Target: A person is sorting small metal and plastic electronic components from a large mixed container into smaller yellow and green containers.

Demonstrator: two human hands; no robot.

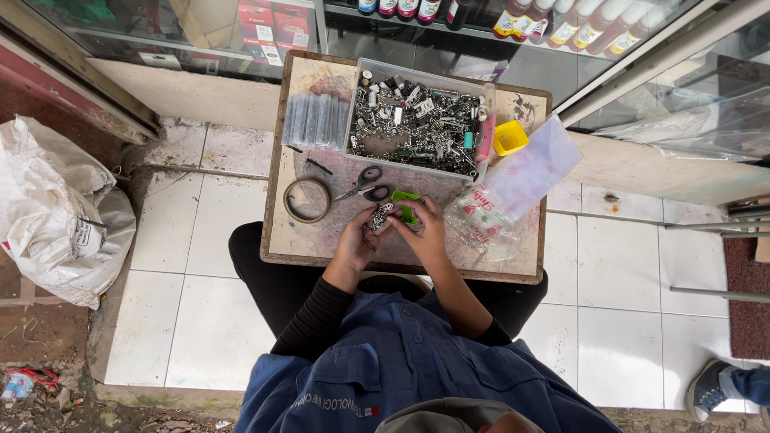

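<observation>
Your left hand [354, 243] holds a small metal part [380, 216] over the near middle of the table [513, 265]. The grip of that hand is closed around the part, with the fingertips pinching its lower end. Your right hand [421, 232] meets it from the other side, its grip clamped on a green-handled tool [405, 207] whose tip sits against the part. The part is too small to identify beyond a silvery, chain-like or linked piece.

Position of the work: the part is held just above the table surface, directly in front of the scissors [365, 186] and near the roll of tape [306, 200], which lies to the left.

Progress, as far as the view supports a judgement: the job looks to be in its middle stage. The clear plastic bin [417, 120] at the far edge is full of mixed metal hardware, so most of the stock appears unprocessed. No separate pile of finished pieces is visible on the table. The small yellow tray [509, 137] beside the bin and the clear plastic bags [513, 188] to the right show no contents that you can confirm from here. A row of clear tubes [315, 120] lies left of the bin.
</observation>
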